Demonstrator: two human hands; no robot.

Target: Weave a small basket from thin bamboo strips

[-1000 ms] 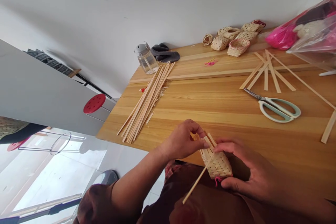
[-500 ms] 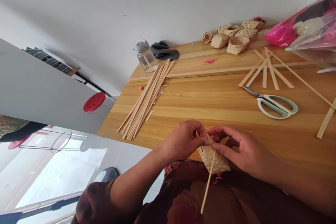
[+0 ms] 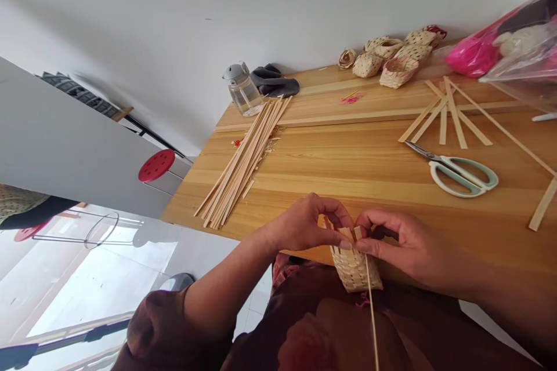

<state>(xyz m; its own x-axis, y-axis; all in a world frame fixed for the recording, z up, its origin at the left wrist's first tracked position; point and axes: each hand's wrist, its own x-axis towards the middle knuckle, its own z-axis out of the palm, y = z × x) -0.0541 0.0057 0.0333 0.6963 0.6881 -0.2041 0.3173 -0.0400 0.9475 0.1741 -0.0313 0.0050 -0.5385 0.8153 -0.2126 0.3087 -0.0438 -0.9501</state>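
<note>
Two hands pinched the rim of a small woven basket at the table's near edge.

The basket (image 3: 354, 266) sat just off the front edge of the table (image 3: 348, 168), over the person's lap, with its open end towards the table. The left hand (image 3: 304, 227) had thumb and fingers closed on the rim's upright ends. The right hand (image 3: 404, 246) had its thumb and forefinger clamped on the top of a long strip (image 3: 372, 324), which ran down across the basket's side and past the lap. The fingertips of the two hands nearly met. Scissors (image 3: 461, 173) lay well apart to the right, near crossed slats (image 3: 448, 119). A bundle (image 3: 241, 165) of strips lay to the left. A jar (image 3: 241, 91), a cloth (image 3: 276, 81), finished baskets (image 3: 391, 58) and a pink bag (image 3: 472, 53) lined the far side.
</note>
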